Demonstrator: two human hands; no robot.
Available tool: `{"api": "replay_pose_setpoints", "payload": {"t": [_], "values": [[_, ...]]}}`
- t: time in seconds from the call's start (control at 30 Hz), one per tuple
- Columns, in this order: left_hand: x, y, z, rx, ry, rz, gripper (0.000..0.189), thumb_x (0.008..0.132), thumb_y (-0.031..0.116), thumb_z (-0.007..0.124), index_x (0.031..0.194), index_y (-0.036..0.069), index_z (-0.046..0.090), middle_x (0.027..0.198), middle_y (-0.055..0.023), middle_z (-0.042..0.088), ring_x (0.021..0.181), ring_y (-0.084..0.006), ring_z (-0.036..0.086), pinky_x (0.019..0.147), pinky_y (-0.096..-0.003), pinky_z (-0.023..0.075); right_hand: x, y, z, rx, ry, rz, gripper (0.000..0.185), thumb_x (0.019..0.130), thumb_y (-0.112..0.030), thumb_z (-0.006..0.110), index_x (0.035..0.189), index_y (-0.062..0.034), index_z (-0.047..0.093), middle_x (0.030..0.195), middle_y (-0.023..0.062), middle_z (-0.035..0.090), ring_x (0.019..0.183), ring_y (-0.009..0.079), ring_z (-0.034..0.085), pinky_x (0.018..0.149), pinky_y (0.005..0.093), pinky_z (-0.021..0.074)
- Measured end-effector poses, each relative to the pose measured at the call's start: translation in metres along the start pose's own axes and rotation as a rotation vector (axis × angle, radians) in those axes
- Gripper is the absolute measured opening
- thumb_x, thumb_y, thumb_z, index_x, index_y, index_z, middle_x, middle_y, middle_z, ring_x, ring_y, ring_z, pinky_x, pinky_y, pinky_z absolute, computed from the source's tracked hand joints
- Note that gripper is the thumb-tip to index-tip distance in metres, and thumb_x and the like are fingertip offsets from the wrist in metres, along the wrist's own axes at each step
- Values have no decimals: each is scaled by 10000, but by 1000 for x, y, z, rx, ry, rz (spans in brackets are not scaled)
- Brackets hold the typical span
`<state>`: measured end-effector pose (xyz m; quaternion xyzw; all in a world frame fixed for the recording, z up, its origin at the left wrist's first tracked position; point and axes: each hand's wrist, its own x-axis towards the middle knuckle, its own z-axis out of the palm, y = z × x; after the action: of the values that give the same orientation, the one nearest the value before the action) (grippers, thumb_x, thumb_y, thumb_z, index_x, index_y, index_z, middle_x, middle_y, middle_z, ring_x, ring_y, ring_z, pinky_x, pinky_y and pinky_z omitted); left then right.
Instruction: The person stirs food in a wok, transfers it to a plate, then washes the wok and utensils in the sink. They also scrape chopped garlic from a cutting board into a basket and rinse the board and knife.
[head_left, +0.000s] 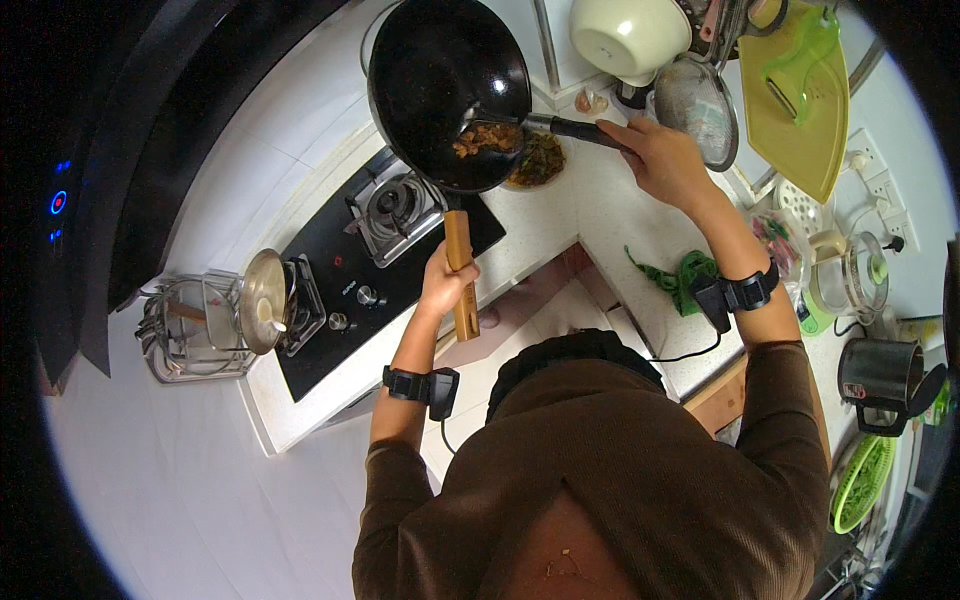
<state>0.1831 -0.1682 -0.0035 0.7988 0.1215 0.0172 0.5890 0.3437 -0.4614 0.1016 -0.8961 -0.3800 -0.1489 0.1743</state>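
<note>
My left hand (445, 279) grips the wooden handle (461, 307) of a black wok (427, 82), which is raised and tilted to the right. In my right hand (660, 159) is the black handle of a metal spatula (577, 130), its blade inside the wok. Browned cooked food (487, 139) lies in the wok near the blade. Partly hidden beneath the wok's right rim, a plate of cooked food with green pieces (541, 159) stands on the counter.
The gas hob (322, 300) has one uncovered burner (394, 202); a metal lid (262, 301) stands at its left end. A green cloth (679, 279) lies on the right counter. A sieve (697, 112) and yellow-green cutting board (787, 105) hang by the wall. A dark pot (877, 375) stands farther right.
</note>
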Motion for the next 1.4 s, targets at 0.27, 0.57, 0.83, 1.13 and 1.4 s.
{"api": "replay_pose_setpoints", "payload": {"t": [0.27,0.57,0.83,1.13,1.4], "values": [[4,-6,12,82,68,45,255,601,13,551,843,29,473,677,-16,452,630,-129,465,599,-252,388,-6,11,9,-36,-34,58,429,702,-55,512,1114,-175,503,816,98,553,729,280,567,597,387,468],[9,-22,14,151,117,93,230,597,31,558,809,34,469,657,-24,452,617,-134,459,587,-258,384,-28,21,1,-121,-76,128,431,701,-42,533,1118,-148,501,804,102,531,700,301,548,592,392,450],[6,-18,11,138,52,58,342,631,-24,553,956,22,457,761,-21,467,685,-114,475,632,-245,391,-10,8,-3,75,96,166,431,727,-83,515,1149,-159,472,856,90,550,753,281,567,614,375,473],[6,-16,13,153,76,76,343,632,-29,550,959,14,455,778,-26,478,691,-126,485,638,-248,398,1,15,9,-20,50,100,439,711,-42,534,1132,-156,485,838,95,529,713,299,545,588,397,443],[8,-17,18,164,129,144,230,612,35,552,825,24,465,652,-37,457,601,-145,454,583,-266,389,-23,16,-19,-87,-114,143,433,702,-35,530,1119,-146,492,842,109,532,720,311,545,604,401,445]]}}
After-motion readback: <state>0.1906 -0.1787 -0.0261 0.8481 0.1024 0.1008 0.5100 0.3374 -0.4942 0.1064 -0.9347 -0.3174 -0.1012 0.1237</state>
